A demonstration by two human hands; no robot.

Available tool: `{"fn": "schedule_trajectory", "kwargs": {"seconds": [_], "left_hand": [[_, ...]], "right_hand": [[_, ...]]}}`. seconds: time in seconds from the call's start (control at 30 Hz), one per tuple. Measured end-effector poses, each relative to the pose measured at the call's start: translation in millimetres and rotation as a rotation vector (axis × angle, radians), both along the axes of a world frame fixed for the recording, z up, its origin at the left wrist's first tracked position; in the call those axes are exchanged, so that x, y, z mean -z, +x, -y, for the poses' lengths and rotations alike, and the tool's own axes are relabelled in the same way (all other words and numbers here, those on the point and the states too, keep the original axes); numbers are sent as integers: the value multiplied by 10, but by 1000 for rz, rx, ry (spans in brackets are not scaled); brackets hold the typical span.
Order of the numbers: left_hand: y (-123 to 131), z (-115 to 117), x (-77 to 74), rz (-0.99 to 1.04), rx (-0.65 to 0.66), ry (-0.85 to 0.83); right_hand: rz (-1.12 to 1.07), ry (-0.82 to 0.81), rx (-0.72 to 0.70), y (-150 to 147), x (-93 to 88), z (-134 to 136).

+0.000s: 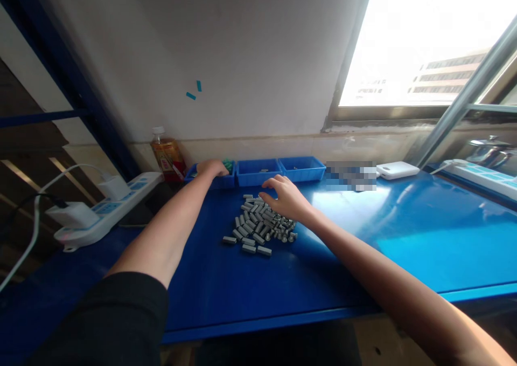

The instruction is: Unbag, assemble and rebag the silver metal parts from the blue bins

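My left hand [211,168] reaches into the left blue bin [226,181], beside some green items [228,165]; its fingertips are mostly hidden. Over the back right of a pile of metal pieces [248,227] hovers my right hand [284,196], thumb and fingers apart, with nothing visible between them. Hexagonal metal pieces make up the left of the pile, and smaller round-headed ones [285,236] lie on its right. The middle blue bin [258,179] and the right blue bin [304,173] each hold a few small metal pieces.
A drink bottle [166,156] stands behind the left power strip [109,209], which has white plugs in it. At the back right of the blue table [307,296] are a white box-like device [398,170], another power strip [480,174] and a shiny metal vessel [489,151].
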State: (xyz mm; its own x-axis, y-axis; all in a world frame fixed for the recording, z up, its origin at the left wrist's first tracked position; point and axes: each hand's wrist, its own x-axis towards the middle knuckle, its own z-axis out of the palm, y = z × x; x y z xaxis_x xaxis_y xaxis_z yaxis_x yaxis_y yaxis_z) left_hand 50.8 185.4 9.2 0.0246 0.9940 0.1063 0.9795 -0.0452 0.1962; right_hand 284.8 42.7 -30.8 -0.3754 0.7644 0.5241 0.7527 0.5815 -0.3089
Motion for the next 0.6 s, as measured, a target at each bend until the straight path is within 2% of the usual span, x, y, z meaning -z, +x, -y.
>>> {"fn": "schedule_trajectory", "kwargs": {"seconds": [0.07,0.13,0.23,0.33,0.43,0.5,0.6], "left_hand": [[-2,70,11,-47,-99,-4],[-42,151,-32,-57,-125,22],[-182,303,-214,-51,-125,134],[-293,555,-436,-75,-72,346],[-198,931,-506,-131,38,422],[-39,1183,-435,-202,153,347],[166,1374,-326,-313,293,-21]], "right_hand": [[-5,-12,2,10,6,-4],[-16,-23,12,25,6,-9],[-30,-26,19,53,-2,-14],[-29,-26,18,73,-17,-15],[-32,-34,15,74,-36,-11],[-39,-33,6,64,-48,-4],[-47,-28,5,42,-51,12]]}}
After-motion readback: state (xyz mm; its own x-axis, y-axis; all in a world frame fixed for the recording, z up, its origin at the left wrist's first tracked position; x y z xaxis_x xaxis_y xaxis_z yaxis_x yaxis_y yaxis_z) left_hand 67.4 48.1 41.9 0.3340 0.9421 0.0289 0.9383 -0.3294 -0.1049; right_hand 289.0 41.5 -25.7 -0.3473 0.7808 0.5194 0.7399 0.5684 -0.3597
